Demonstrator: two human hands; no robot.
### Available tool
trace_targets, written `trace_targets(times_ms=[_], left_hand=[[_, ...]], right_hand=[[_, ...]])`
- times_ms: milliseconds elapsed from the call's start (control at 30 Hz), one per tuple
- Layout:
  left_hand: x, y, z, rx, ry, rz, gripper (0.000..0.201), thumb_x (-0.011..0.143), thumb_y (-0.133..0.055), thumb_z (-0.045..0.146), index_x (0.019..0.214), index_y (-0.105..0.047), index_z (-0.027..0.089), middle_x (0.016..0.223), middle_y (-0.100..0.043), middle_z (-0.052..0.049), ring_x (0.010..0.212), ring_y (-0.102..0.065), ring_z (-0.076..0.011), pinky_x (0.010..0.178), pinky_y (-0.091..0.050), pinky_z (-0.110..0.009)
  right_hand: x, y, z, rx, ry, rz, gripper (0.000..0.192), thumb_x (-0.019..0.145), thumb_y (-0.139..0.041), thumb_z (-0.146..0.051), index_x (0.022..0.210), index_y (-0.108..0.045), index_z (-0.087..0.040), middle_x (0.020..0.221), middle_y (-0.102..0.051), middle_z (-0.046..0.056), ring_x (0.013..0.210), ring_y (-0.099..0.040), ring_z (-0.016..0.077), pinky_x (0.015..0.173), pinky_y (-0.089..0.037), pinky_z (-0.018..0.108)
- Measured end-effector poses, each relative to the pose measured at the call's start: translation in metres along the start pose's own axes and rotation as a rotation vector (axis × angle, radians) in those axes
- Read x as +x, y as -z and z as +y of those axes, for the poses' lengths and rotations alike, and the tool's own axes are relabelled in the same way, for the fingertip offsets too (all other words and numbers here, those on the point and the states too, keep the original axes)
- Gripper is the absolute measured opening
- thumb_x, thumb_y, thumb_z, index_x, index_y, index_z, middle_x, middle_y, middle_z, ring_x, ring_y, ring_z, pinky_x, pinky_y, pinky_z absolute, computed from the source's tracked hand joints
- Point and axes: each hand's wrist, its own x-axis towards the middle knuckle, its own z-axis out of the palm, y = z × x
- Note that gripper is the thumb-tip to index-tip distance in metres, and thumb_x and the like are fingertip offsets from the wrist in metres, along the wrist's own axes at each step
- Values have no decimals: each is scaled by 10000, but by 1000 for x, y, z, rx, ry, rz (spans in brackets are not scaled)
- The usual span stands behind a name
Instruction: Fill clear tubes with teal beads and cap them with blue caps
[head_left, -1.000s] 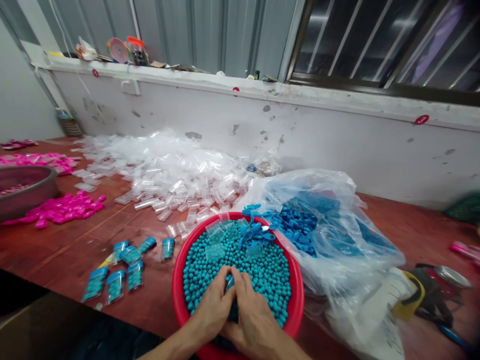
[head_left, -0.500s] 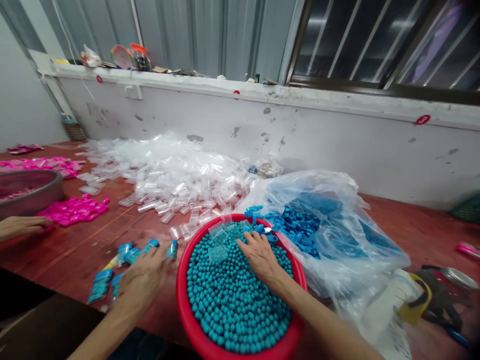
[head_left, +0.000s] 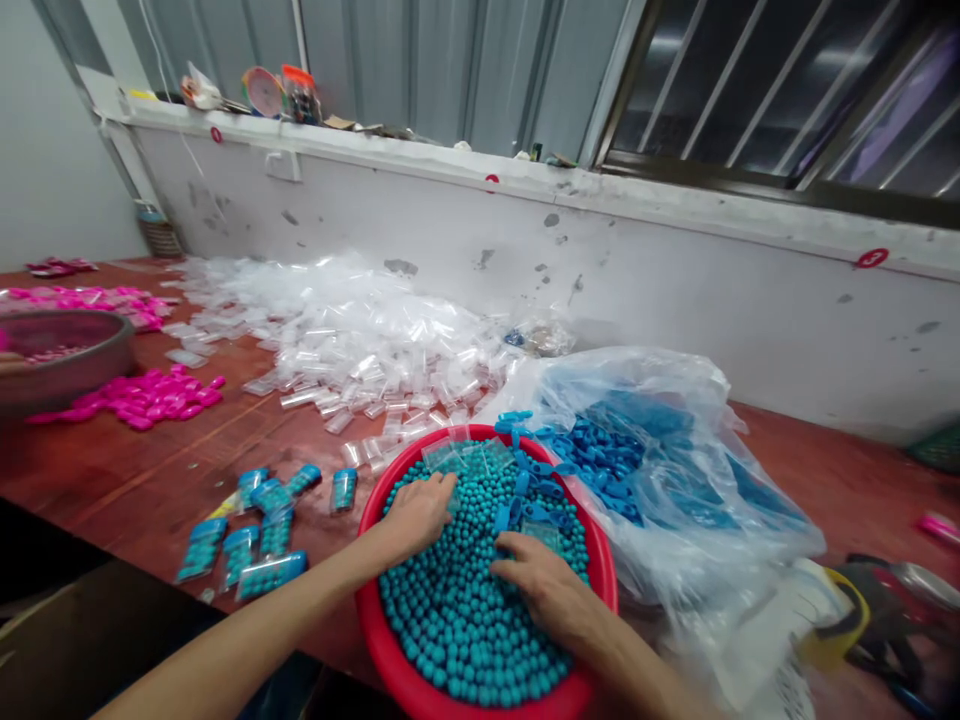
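Inside the red tub [head_left: 606,580], teal beads [head_left: 480,640] lie beneath your left hand [head_left: 421,512], fingers curled; your right hand [head_left: 544,582] bends its fingers beside blue plastic pieces [head_left: 551,517]. Whether either pinches anything, I cannot tell. A red label [head_left: 872,258] reads "3".

The left hand [head_left: 421,512] hides most of what lies beneath it, so its grip cannot be told; the right hand [head_left: 544,587] likewise covers some teal beads [head_left: 461,640]; the red basin [head_left: 607,590] runs off the lower edge; the grey basin [head_left: 105,362] and a co-worker's hand [head_left: 9,364] are cut by the left edge; markings [head_left: 798,690] on the white bag [head_left: 784,615] are too blurred to read.
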Motion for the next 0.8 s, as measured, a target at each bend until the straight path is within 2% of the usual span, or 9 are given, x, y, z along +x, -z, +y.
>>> trace_targets(times_ms=[67, 100, 167, 267, 367, 533, 633, 700, 800], left_hand=[[1, 7, 2, -25, 4, -50, 373, 704, -532, 232, 1071, -497, 172, 1004, -608, -112, 940, -573, -279, 769, -438, -377], [1, 9, 4, -35, 5, -74, 334, 697, -539, 239, 1022, -523, 164, 966, -622, -117, 924, -579, -287, 754, -442, -378], [0, 10, 11, -58, -2, -119, 222, 718, -513, 244, 911, -569, 150, 901, -639, -131, 893, -588, -303, 733, -444, -393], [-4, 4, 26, -114, -26, -170, 173, 762, -451, 192, 836, -596, 134, 866, -643, -145, 890, -588, -309, 754, -432, -424], [-5, -7, 43, -213, -17, -200, 210, 789, -431, 138, 933, -582, 112, 930, -623, -153, 935, -565, -291, 828, -396, -454], [17, -29, 63, -503, 68, -296, 291, 821, -502, 290, 1083, -515, 163, 1101, -542, -72, 965, -540, -194, 815, -451, -397], [33, -40, 65, -750, 131, -373, 297, 827, -491, 309, 1090, -514, 172, 1116, -533, -62, 949, -545, -193, 787, -470, -374], [37, -43, 62, -917, 177, -429, 292, 833, -477, 315, 1072, -515, 151, 1060, -553, -63, 882, -563, -173, 742, -484, -358], [35, -40, 55, -1155, 216, -470, 240, 811, -497, 322, 981, -511, 154, 783, -561, 6, 646, -547, -109, 584, -470, -275]], right_hand=[[-3, 6, 0, 32, -196, 78, 291, 849, -392, -140, 1102, -527, -188, 1097, -567, 82, 1002, -528, 182, 828, -414, 283], [1, 10, -1, 18, -326, 94, 288, 857, -401, -188, 1122, -512, -170, 1064, -591, 94, 982, -550, 199, 813, -426, 299], [15, 16, -7, -42, -511, 14, 326, 839, -465, -320, 1098, -519, -130, 957, -640, 115, 894, -599, 249, 740, -454, 334], [39, 17, -17, -130, -551, -167, 346, 791, -534, -337, 1059, -530, -119, 900, -660, 131, 809, -626, 277, 650, -459, 329], [47, 12, -19, -149, -554, -226, 316, 804, -469, -197, 1110, -491, -122, 915, -662, 133, 794, -633, 258, 622, -443, 302], [30, 10, -6, -129, -586, -245, 325, 799, -391, -140, 1115, -471, -149, 896, -673, 106, 811, -630, 225, 631, -415, 271], [20, 12, -2, -74, -594, -234, 349, 815, -390, -180, 1160, -441, -157, 963, -653, 110, 873, -608, 222, 678, -401, 273], [17, 13, 1, 10, -608, -223, 358, 794, -438, -212, 1148, -458, -160, 977, -643, 108, 906, -588, 233, 705, -393, 284], [13, 16, 9, 228, -628, -142, 309, 763, -465, -206, 1065, -521, -166, 932, -642, 77, 877, -581, 215, 718, -393, 281]])
